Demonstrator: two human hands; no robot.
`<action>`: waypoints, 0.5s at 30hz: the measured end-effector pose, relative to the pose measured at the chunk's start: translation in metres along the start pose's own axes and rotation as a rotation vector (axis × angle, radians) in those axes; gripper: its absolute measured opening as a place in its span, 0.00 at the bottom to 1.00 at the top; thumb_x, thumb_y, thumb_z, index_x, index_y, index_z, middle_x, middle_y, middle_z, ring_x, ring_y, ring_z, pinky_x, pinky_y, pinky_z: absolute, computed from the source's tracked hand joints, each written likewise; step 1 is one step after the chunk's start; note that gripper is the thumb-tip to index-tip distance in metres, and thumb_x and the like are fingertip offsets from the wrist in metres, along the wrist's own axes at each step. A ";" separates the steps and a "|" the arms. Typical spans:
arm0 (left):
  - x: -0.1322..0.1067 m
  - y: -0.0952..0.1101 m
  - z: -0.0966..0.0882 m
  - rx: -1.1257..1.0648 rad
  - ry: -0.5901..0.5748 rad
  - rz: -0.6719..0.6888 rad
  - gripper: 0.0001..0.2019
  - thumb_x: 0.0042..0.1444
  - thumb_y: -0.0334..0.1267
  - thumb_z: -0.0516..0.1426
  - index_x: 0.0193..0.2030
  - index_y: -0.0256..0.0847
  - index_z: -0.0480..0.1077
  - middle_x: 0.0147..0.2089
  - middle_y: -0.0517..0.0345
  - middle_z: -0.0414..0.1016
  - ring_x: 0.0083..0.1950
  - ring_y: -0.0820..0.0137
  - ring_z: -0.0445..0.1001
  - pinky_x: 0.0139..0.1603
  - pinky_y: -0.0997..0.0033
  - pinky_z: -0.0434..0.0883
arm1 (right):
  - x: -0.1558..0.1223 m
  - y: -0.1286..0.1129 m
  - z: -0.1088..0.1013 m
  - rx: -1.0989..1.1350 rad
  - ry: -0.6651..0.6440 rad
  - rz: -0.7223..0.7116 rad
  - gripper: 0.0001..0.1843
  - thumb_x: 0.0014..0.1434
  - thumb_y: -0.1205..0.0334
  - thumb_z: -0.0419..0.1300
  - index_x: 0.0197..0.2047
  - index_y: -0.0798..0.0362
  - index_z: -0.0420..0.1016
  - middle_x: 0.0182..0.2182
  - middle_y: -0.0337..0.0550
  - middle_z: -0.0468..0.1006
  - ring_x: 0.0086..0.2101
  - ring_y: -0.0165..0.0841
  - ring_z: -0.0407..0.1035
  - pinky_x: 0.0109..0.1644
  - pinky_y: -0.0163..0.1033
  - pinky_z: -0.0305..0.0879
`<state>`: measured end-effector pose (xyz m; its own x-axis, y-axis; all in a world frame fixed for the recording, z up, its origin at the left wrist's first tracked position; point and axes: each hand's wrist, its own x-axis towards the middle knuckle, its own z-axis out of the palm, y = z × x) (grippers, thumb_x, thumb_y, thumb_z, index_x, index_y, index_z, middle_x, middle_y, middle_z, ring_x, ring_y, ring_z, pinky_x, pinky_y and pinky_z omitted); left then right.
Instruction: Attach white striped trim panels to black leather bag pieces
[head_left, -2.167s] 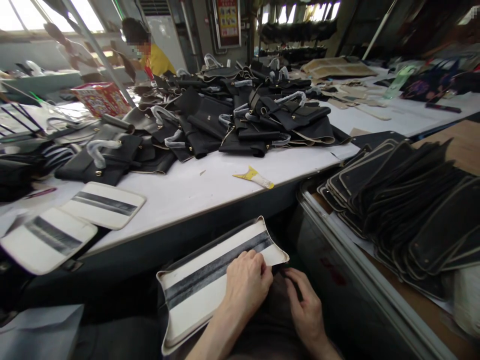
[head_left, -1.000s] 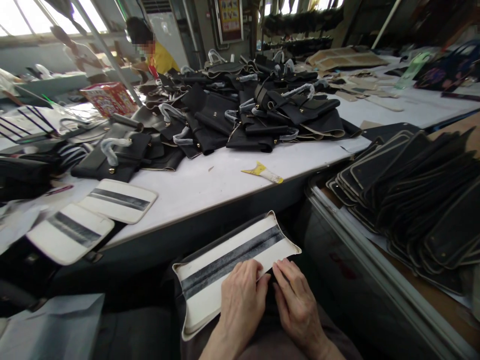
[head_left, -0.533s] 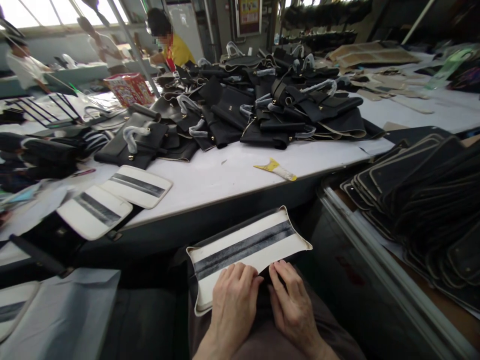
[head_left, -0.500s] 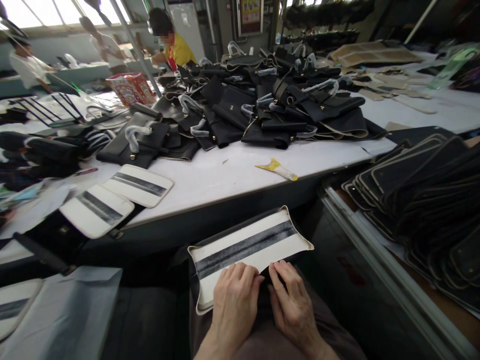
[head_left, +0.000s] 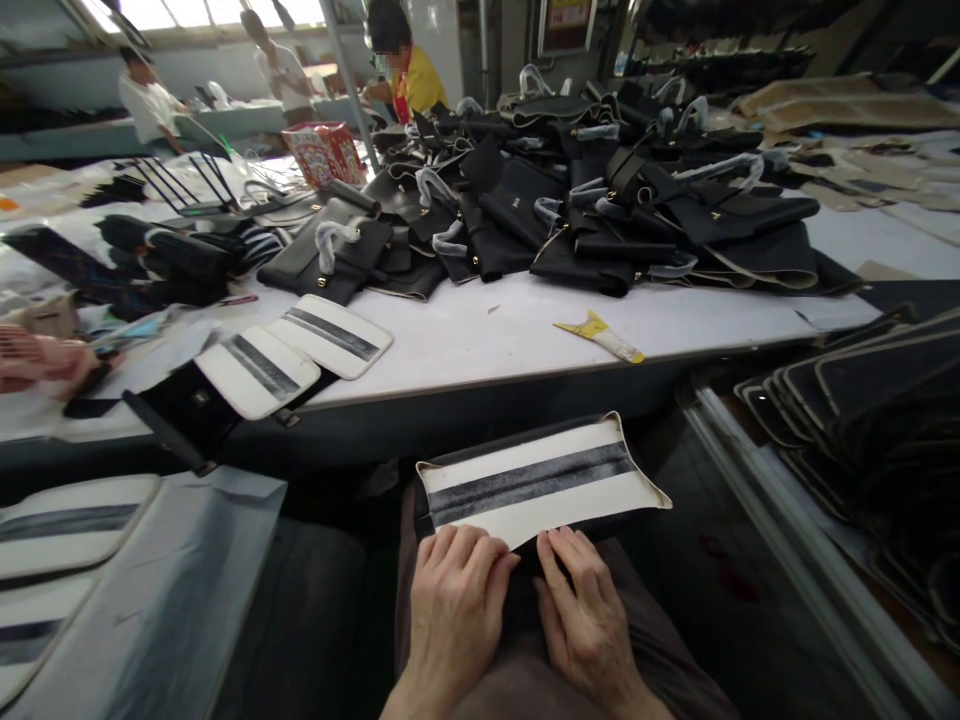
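Observation:
On my lap lies a bag piece (head_left: 536, 470), black outside, its white base panel crossed by a dark grey stripe. The panel's corners are turned up. My left hand (head_left: 459, 590) is closed on its near edge, left of the middle, fingers over the white panel and thumb at the edge. Beside it, a small gap apart, my right hand (head_left: 581, 600) pinches the same near edge between fingers and thumb. The black material under the edge is mostly hidden by my hands.
Black handbags (head_left: 510, 210) with wrapped handles are heaped on the white table (head_left: 465, 340). A yellow-and-white tube (head_left: 600, 335) lies near its edge. Striped white panels (head_left: 259, 375) sit at left; stacked black pieces (head_left: 862, 400) stand at right. A person in yellow (head_left: 420, 80) works behind.
The view has swung left, so the table and heap appear shifted right. My left hand has slid slightly left along the edge; my right hand stays nearly in place.

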<state>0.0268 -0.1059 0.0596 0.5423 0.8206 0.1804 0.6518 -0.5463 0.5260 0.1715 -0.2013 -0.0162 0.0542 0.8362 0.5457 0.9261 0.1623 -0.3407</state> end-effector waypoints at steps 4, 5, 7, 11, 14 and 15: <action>-0.013 -0.012 -0.001 -0.087 0.111 -0.034 0.04 0.61 0.33 0.58 0.37 0.45 0.73 0.40 0.58 0.74 0.44 0.65 0.70 0.51 0.60 0.63 | 0.002 -0.004 0.002 0.017 -0.012 -0.042 0.32 0.63 0.74 0.54 0.70 0.61 0.53 0.56 0.59 0.68 0.59 0.48 0.59 0.60 0.58 0.64; -0.018 -0.017 0.001 -0.122 0.156 -0.045 0.03 0.60 0.34 0.59 0.39 0.46 0.74 0.43 0.57 0.74 0.46 0.64 0.70 0.52 0.60 0.63 | 0.003 -0.005 0.002 0.020 -0.011 -0.053 0.32 0.63 0.73 0.54 0.70 0.61 0.53 0.56 0.58 0.68 0.59 0.48 0.59 0.60 0.58 0.64; -0.030 -0.030 0.009 -0.251 0.270 -0.116 0.09 0.59 0.38 0.61 0.46 0.46 0.73 0.51 0.55 0.72 0.54 0.61 0.68 0.57 0.59 0.64 | 0.005 -0.007 0.003 0.027 -0.011 -0.075 0.32 0.64 0.73 0.54 0.70 0.61 0.53 0.55 0.58 0.68 0.58 0.48 0.60 0.59 0.59 0.64; -0.046 -0.054 0.040 -0.907 0.572 -0.689 0.18 0.63 0.50 0.55 0.57 0.47 0.66 0.62 0.54 0.65 0.65 0.63 0.63 0.66 0.63 0.60 | 0.009 -0.011 0.005 0.038 -0.022 -0.121 0.32 0.64 0.70 0.55 0.70 0.60 0.54 0.55 0.58 0.69 0.57 0.48 0.62 0.58 0.58 0.64; -0.045 -0.065 0.071 -1.482 0.573 -1.193 0.23 0.65 0.56 0.49 0.57 0.43 0.67 0.60 0.51 0.69 0.63 0.63 0.66 0.64 0.64 0.63 | 0.011 -0.012 0.007 0.046 -0.010 -0.167 0.32 0.65 0.69 0.55 0.70 0.58 0.54 0.54 0.57 0.69 0.55 0.48 0.63 0.57 0.57 0.65; -0.043 -0.066 0.080 -1.584 0.522 -1.275 0.25 0.65 0.57 0.49 0.56 0.39 0.68 0.57 0.48 0.71 0.61 0.61 0.68 0.62 0.61 0.65 | 0.011 -0.013 0.008 0.049 -0.004 -0.184 0.32 0.65 0.68 0.55 0.70 0.58 0.54 0.54 0.57 0.70 0.55 0.49 0.64 0.56 0.57 0.65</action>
<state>0.0029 -0.1183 -0.0497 -0.0830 0.6503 -0.7551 -0.6024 0.5709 0.5578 0.1574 -0.1895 -0.0120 -0.1156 0.7923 0.5991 0.9009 0.3376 -0.2726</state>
